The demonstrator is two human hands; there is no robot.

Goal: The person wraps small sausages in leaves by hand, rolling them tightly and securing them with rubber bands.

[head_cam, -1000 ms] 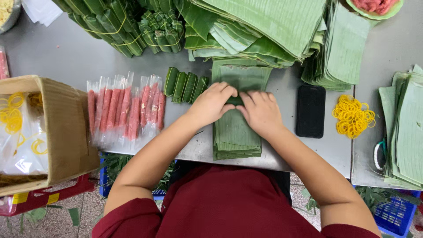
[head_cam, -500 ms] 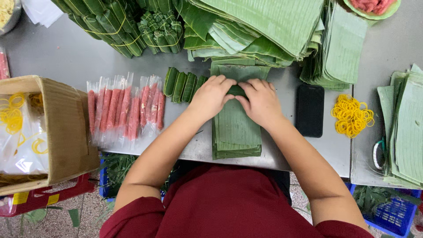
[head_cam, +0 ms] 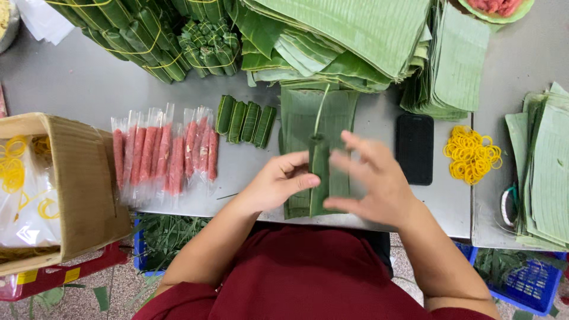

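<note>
While our left hand (head_cam: 278,181) pinches a dark green leaf-wrapped roll (head_cam: 320,178) at the centre of the frame, thumb and fingers closed on its left side, our right hand (head_cam: 370,178) hovers just right of it, blurred, fingers spread and holding nothing. We keep the roll upright in the picture on a stack of cut banana leaves (head_cam: 317,115) lying on the grey table (head_cam: 71,89). Left of the stack we see four finished green rolls (head_cam: 246,121), and further left a row of red sausages in clear wrap (head_cam: 166,154). A black phone (head_cam: 415,148) and a heap of yellow rubber bands (head_cam: 471,154) lie to the right. At the left edge stands a cardboard box (head_cam: 77,189).
</note>
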